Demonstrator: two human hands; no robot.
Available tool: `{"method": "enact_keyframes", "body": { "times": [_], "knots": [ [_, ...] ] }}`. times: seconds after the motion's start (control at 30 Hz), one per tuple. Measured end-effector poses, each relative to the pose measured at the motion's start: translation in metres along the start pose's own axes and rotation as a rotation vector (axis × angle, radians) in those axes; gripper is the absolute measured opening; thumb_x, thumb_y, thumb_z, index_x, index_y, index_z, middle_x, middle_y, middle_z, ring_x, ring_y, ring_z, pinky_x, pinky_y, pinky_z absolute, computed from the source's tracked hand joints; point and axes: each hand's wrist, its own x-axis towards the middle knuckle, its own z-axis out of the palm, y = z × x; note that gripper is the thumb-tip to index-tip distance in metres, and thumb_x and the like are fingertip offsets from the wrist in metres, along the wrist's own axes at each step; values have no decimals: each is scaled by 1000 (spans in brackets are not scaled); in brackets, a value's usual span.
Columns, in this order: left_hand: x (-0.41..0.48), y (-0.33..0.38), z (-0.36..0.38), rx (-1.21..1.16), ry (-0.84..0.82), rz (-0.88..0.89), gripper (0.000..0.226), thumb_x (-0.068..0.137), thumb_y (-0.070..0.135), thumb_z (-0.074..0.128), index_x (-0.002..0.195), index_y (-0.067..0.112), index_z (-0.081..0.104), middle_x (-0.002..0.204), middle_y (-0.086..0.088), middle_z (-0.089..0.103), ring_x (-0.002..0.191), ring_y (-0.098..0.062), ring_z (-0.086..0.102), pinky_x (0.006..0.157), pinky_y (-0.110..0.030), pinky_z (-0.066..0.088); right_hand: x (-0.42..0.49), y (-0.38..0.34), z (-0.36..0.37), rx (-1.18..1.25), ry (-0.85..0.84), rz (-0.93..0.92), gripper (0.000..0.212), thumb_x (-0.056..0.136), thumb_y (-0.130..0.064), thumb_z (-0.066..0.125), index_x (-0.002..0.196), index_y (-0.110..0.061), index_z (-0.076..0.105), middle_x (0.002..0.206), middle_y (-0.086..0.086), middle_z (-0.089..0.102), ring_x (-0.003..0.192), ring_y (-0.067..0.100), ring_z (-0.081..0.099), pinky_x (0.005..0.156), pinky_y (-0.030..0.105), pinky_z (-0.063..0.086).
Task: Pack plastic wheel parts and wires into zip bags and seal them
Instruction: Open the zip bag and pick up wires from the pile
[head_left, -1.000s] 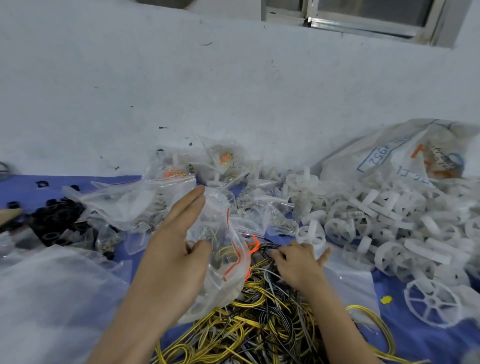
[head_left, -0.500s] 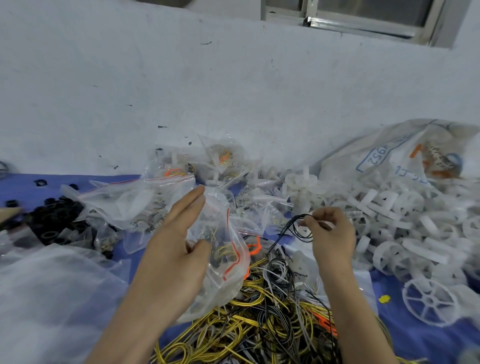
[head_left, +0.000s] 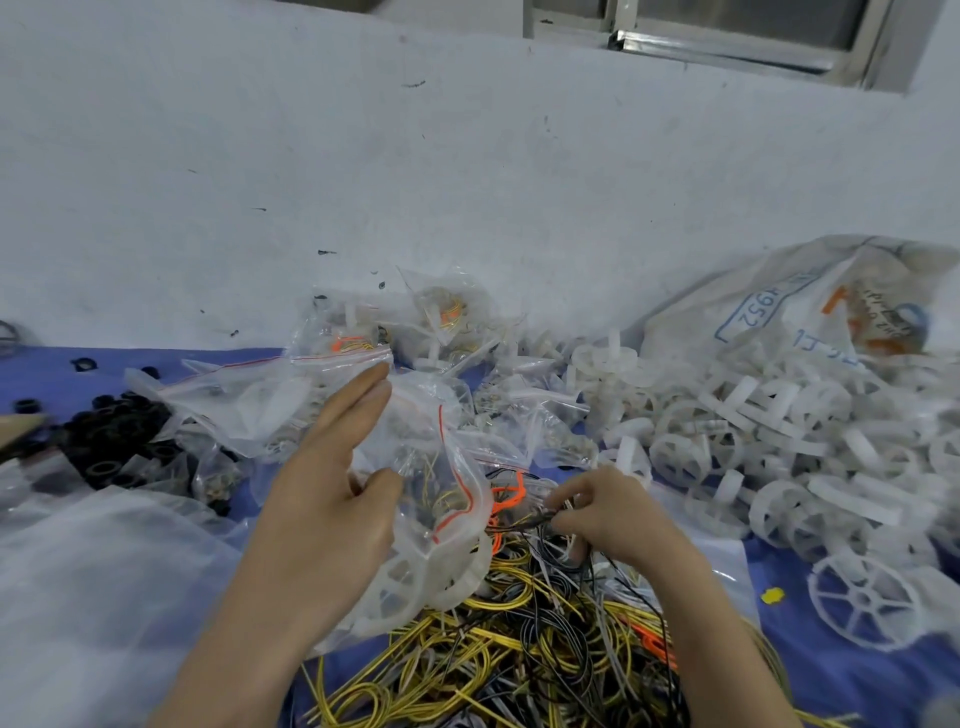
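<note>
Hands: I count two, both bare, low in the centre of the frame. The left hand pinches one zip bag between its thumb and long, nearly straight fingers. The right hand, fingers curled, pinches a small bunch of black wires right at the bag's mouth.
Zip bag: one held, centre frame. It is clear soft film with a red seal strip, its mouth turned to the right. I make out one packed wheel in its bottom and thin yellow wire above that.
Wires: one wire heap at bottom centre, under both hands. The strands are too tangled to count: yellow, black, grey, a few orange loops.
Wheels: one wheel pile at right, past counting, of white translucent plastic, ringed and spoked. One lone wheel lies flat at lower right, apart from the pile.
Other bags: filled bags lie heaped at centre back against the wall, the number unclear to me. One printed sack sits at upper right.
Black rings: one mound at left.
Surface: a blue cover, with a clear plastic sheet over the lower left.
Room: a scuffed white wall fills the upper half, with a metal window frame at top right.
</note>
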Motion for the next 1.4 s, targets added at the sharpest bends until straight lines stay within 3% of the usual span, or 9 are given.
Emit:
{"method": "enact_keyframes", "body": {
  "times": [0.1,0.27,0.37,0.47,0.7,0.87,1.17,1.3,1.4],
  "knots": [
    [4,-3,-7,-42,27,-19,67,85,-14,45,134,31,47,128,49,34,38,-5,42,44,-11,41,-3,-3,-2,-173,-28,-34,11,81,-10,67,76,-19,69,39,-11,56,37,2,53,40,10,36],
    [6,-4,-19,-68,63,-28,66,86,-13,44,134,32,47,124,51,38,37,-9,43,43,-13,42,1,-5,-7,-335,257,-143,7,90,-19,60,90,-15,65,71,-10,51,70,11,49,59,23,34],
    [6,-3,-20,-79,73,-31,66,86,-14,44,133,32,48,124,52,37,37,-7,44,43,-12,41,6,-9,-4,197,510,-227,9,93,-14,57,84,-13,61,68,-8,54,59,7,49,53,19,35],
    [6,-1,-18,-93,76,-46,64,87,-14,43,134,29,48,123,53,35,37,-7,42,42,-12,41,7,-22,15,812,370,-193,9,93,-7,55,91,-14,60,64,1,60,44,5,50,42,17,39],
    [5,1,-16,-86,61,-57,66,86,-16,43,136,26,48,121,55,33,36,-9,43,39,-9,37,28,3,75,-177,194,-169,20,91,-20,58,98,-7,73,97,7,72,88,19,64,76,26,49],
    [6,1,-18,-95,69,-60,65,87,-15,43,136,26,47,120,53,36,36,-8,42,41,-10,39,27,2,76,-277,132,-288,21,90,-19,57,103,-20,73,106,-2,70,100,19,60,76,23,42],
    [4,1,-16,-65,66,-61,65,86,-14,44,136,27,47,123,53,34,37,-8,42,45,-8,40,32,5,78,-420,136,-191,21,93,-15,50,90,-4,67,96,12,67,91,25,60,68,24,37],
    [4,2,-15,-59,64,-55,65,86,-15,43,137,26,47,125,49,35,36,-6,43,44,-8,40,27,0,62,-256,374,-192,24,92,-12,51,99,-12,73,94,5,71,86,20,63,77,26,49],
    [4,2,-14,-49,59,-54,65,85,-14,44,137,26,47,127,48,34,37,-7,43,43,-8,39,17,-8,32,112,618,-216,18,88,-9,61,96,-16,75,88,-1,70,70,1,59,60,4,41]
  ]
}}
